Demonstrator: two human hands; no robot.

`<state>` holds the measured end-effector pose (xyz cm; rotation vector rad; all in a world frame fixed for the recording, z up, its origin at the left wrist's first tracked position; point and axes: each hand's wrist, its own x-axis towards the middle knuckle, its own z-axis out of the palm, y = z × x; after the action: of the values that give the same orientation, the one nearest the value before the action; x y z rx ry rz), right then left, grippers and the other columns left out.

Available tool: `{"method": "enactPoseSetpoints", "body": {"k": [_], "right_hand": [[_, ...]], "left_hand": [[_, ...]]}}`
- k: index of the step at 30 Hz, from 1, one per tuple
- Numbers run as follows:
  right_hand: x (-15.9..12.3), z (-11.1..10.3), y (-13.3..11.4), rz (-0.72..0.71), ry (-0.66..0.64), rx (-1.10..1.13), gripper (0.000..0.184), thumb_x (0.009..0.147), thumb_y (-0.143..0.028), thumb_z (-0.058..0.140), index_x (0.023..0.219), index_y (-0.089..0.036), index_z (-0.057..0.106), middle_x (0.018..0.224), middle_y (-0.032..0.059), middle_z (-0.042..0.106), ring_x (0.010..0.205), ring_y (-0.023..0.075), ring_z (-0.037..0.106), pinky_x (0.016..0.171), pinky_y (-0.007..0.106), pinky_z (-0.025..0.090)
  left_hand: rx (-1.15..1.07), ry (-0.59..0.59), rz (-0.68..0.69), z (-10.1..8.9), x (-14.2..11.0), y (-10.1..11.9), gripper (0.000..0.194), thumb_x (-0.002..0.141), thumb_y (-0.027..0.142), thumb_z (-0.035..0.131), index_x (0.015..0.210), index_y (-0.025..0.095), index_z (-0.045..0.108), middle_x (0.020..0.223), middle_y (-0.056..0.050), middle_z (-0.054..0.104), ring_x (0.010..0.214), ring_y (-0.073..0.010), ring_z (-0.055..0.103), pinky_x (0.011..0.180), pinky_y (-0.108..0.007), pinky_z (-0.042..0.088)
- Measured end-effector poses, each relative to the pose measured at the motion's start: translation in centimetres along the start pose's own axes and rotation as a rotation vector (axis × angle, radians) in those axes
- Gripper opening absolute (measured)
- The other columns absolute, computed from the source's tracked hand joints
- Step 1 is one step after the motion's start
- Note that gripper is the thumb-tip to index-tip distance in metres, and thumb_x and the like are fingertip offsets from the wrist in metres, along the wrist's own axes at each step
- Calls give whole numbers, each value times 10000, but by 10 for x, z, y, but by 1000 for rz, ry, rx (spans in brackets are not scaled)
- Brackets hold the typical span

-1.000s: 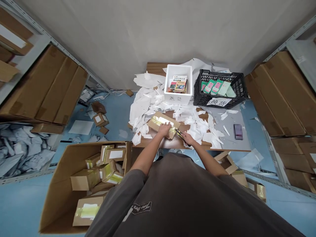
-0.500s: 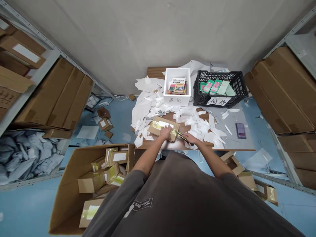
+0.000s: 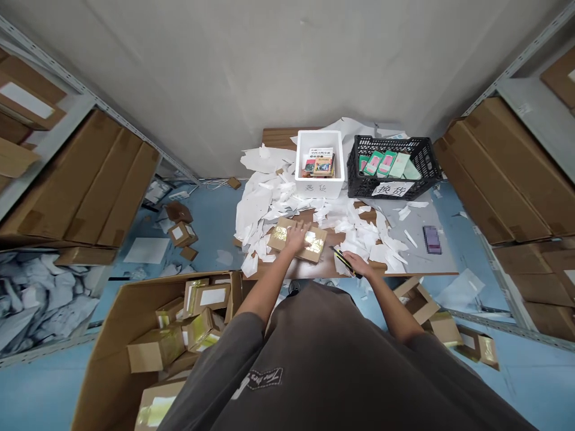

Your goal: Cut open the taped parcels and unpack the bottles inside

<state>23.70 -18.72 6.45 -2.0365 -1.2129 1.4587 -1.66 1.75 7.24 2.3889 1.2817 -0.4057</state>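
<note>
Paper point(image 3: 255, 197) litters table point(image 3: 278, 139) by grey wall point(image 3: 287, 66); left fingers point(image 3: 300, 228) spread on box point(image 3: 317, 240), right fingers point(image 3: 352, 256) gripping cutter point(image 3: 341, 258)

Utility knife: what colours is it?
The utility knife is yellow and black, as the head view shows best.

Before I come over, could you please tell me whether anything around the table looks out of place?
Yes: torn white paper is strewn over the table, crowding the parcel under the left hand, and a white sheet lies on the floor to the left; both look like litter.
</note>
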Motion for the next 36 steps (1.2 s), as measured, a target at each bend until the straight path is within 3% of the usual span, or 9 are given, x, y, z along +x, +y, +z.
{"method": "enactPoseSetpoints", "body": {"k": [4, 9, 17, 22, 26, 28, 30, 33, 36], "right_hand": [[7, 12, -18, -63, 44, -105, 443, 1105, -518, 372, 1154, -253, 723, 874, 6, 734, 771, 222, 694, 807, 316, 568], [9, 29, -35, -147, 112, -337, 339, 1064, -398, 560, 1342, -259, 695, 1252, 66, 758, 1150, 260, 688, 988, 324, 507], [7, 52, -56, -83, 173, -748, 418, 1137, -424, 502, 1520, -284, 595, 1357, 145, 621, 1147, 270, 680, 944, 312, 496], [-4, 26, -27, 120, 357, -702, 475, 1148, -437, 411, 1558, -249, 560, 1340, 186, 621, 1089, 314, 701, 919, 391, 528], [-12, 1, 6, 174, 502, -375, 484, 1099, -440, 474, 1488, -179, 595, 1299, 217, 667, 1119, 369, 710, 933, 446, 553], [-8, 16, 8, 143, 442, -153, 512, 1064, -483, 524, 1465, -171, 585, 1144, 179, 725, 1077, 363, 727, 896, 431, 584], [3, 51, -2, 154, 387, -23, 611, 1035, -598, 529, 1467, -166, 543, 996, 120, 746, 926, 326, 752, 791, 408, 620], [26, 112, -26, 120, 410, 246, 776, 901, -706, 678, 1447, -180, 512, 1136, 134, 763, 1031, 295, 761, 832, 363, 642], [45, 139, -37, 96, 473, 304, 856, 817, -681, 761, 1456, -181, 487, 1302, 177, 735, 1174, 296, 739, 918, 367, 640]], "left_hand": [[33, -10, -20, 11, 13, -14, 1282, 786, 686, 860, 1780, 311, 142, 1861, -125, 33, 1709, -414, -43, 1364, -600, 98], [28, 72, 25, 22, 7, -21, 988, 960, 569, 681, 1776, 333, 175, 1849, -95, 166, 1714, -367, -59, 1361, -623, 83], [24, 124, 50, 20, -5, -26, 1017, 933, 503, 738, 1771, 363, 180, 1815, -86, 288, 1719, -356, 23, 1356, -634, 115], [-40, 166, 10, 29, -4, -25, 969, 939, 540, 735, 1757, 369, 245, 1814, -66, 300, 1722, -335, -13, 1361, -612, 96], [-63, 181, 16, 31, 1, -25, 1039, 867, 550, 809, 1744, 350, 290, 1815, -87, 293, 1719, -364, 29, 1362, -609, 88], [-67, 169, 4, 28, 4, -24, 1007, 862, 557, 808, 1727, 329, 343, 1818, -96, 282, 1715, -384, 52, 1363, -598, 102], [-72, 142, -21, 24, 8, -23, 928, 888, 568, 775, 1701, 319, 405, 1817, -86, 290, 1711, -389, 80, 1361, -575, 136], [-85, 89, -50, 14, 13, -22, 939, 870, 641, 782, 1687, 335, 432, 1812, -79, 308, 1704, -389, 116, 1351, -559, 184], [-94, 20, -45, 4, 13, -28, 1104, 788, 749, 814, 1717, 373, 350, 1814, -95, 297, 1697, -411, 125, 1335, -616, 197]]}}
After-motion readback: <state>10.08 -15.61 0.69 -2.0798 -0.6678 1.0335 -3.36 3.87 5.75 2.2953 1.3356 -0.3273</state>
